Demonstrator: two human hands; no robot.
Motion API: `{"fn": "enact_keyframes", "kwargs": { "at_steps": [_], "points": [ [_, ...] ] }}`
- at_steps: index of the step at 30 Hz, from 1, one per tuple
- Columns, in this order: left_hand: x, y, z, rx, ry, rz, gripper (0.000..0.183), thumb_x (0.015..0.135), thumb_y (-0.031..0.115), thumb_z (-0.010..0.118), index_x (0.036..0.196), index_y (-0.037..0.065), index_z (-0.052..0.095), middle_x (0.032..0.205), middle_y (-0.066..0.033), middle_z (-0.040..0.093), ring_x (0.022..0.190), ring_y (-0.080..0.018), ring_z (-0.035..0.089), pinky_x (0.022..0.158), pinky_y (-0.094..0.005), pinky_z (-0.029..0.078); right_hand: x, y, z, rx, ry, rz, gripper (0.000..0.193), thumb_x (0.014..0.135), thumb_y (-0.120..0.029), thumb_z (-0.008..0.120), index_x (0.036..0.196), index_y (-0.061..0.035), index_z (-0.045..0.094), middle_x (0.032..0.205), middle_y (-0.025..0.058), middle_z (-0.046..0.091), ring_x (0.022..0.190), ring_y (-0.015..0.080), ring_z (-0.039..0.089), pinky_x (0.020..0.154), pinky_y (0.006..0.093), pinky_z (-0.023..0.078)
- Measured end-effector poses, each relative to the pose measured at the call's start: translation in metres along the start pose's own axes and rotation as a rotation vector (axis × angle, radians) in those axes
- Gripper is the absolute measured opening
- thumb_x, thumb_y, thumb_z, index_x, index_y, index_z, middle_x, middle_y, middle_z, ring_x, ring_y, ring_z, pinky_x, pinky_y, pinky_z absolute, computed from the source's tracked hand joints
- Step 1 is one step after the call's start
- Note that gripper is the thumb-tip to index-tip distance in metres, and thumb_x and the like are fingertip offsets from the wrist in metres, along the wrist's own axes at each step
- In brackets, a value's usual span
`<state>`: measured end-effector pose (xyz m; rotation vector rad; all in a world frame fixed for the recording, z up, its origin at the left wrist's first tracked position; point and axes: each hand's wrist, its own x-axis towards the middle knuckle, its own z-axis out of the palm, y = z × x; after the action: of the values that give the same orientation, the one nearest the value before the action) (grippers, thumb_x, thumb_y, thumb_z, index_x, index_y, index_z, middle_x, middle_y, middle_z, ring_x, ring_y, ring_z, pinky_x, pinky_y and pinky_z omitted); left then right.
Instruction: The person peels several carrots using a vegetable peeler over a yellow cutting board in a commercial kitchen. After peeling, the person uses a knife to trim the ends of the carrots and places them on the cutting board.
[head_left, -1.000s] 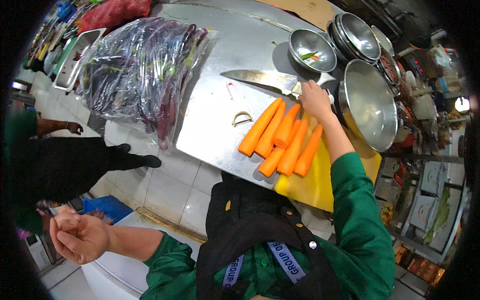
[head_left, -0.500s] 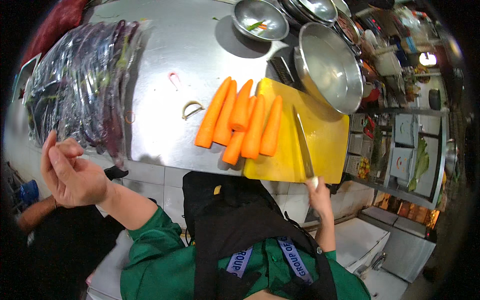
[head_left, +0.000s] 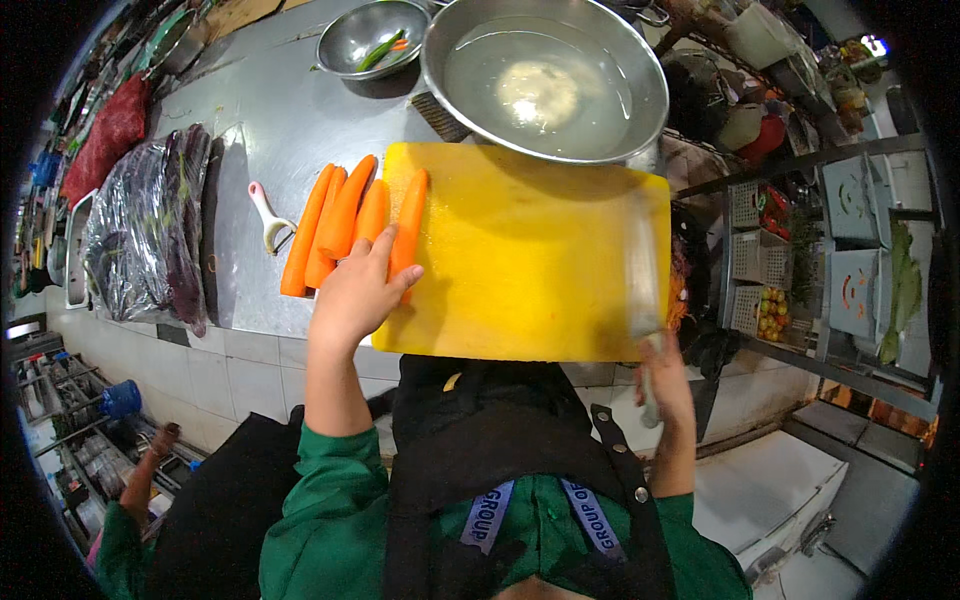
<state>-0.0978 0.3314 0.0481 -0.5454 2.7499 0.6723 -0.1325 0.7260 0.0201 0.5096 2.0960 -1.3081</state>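
Several peeled carrots point(head_left: 345, 215) lie side by side at the left edge of a yellow cutting board point(head_left: 520, 260). My left hand point(head_left: 358, 292) reaches over their near ends, its thumb and fingers closed around the rightmost carrot point(head_left: 409, 215). At the board's right side my right hand point(head_left: 665, 385) grips the handle of a knife point(head_left: 642, 270). The blade is smeared by motion and points away from me over the board.
Left of the carrots lies a peeler point(head_left: 270, 218), then plastic-wrapped eggplants point(head_left: 150, 230). Behind the board stand a large metal basin point(head_left: 440, 70) of water and a small metal bowl point(head_left: 335, 55). A rack point(head_left: 820, 370) with baskets is at right. Another person's arm point(head_left: 145, 475) shows lower left.
My left hand has come from the air beside the eggplants to the rightmost carrot. The knife stays in my right hand, now farther right over the board. The view has shifted.
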Motion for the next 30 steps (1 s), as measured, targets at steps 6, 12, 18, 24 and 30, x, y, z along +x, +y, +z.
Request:
{"fn": "enact_keyframes", "kwargs": {
  "at_steps": [6, 12, 18, 24, 30],
  "points": [
    [0.027, 0.020, 0.036, 0.280, 0.044, -0.148, 0.073, 0.080, 0.040, 0.061, 0.140, 0.010, 0.031, 0.102, -0.0206, 0.062, 0.092, -0.0376, 0.061, 0.078, -0.0448, 0.049, 0.000, 0.005, -0.056, -0.091, -0.066, -0.132, 0.031, 0.091, -0.032, 0.055, 0.106, -0.0078, 0.044, 0.055, 0.0032, 0.046, 0.039, 0.0132, 0.045, 0.036, 0.0282, 0.038],
    [0.035, 0.033, 0.049, 0.267, 0.006, -0.148, 0.078, 0.078, 0.031, 0.059, 0.143, 0.009, 0.023, 0.084, -0.0208, 0.065, 0.080, -0.0370, 0.063, 0.071, -0.0451, 0.051, -0.015, 0.030, -0.038, -0.452, -0.517, -0.209, 0.051, 0.085, -0.034, 0.063, 0.124, -0.0074, 0.045, 0.062, 0.0079, 0.056, 0.046, 0.0149, 0.053, 0.044, 0.0305, 0.045],
    [0.002, 0.056, 0.079, 0.046, -0.034, 0.017, 0.083, 0.078, 0.038, 0.060, 0.144, 0.008, 0.020, 0.083, -0.0248, 0.064, 0.076, -0.0379, 0.064, 0.071, -0.0465, 0.050, -0.011, 0.025, -0.041, -0.086, 0.010, -0.168, 0.032, 0.091, -0.022, 0.053, 0.118, -0.0051, 0.045, 0.059, 0.0034, 0.051, 0.044, 0.0093, 0.050, 0.037, 0.0245, 0.040],
    [-0.011, 0.040, 0.089, -0.228, -0.029, 0.116, 0.075, 0.082, 0.042, 0.061, 0.142, 0.013, 0.028, 0.082, -0.0210, 0.063, 0.081, -0.0378, 0.062, 0.076, -0.0424, 0.049, -0.011, 0.002, 0.023, -0.687, -0.147, -0.388, 0.018, 0.081, -0.012, 0.050, 0.096, -0.0027, 0.046, 0.060, 0.0173, 0.054, 0.053, 0.0298, 0.057, 0.051, 0.0402, 0.045],
    [0.001, 0.016, 0.097, -0.488, 0.081, 0.290, 0.055, 0.081, 0.027, 0.063, 0.130, 0.007, 0.047, 0.112, -0.0197, 0.052, 0.104, -0.0366, 0.053, 0.090, -0.0400, 0.043, -0.008, -0.025, 0.083, -0.849, -0.080, -0.553, 0.019, 0.085, -0.016, 0.047, 0.097, -0.0014, 0.045, 0.074, 0.0294, 0.059, 0.073, 0.0493, 0.057, 0.067, 0.0570, 0.044]
  ]
}}
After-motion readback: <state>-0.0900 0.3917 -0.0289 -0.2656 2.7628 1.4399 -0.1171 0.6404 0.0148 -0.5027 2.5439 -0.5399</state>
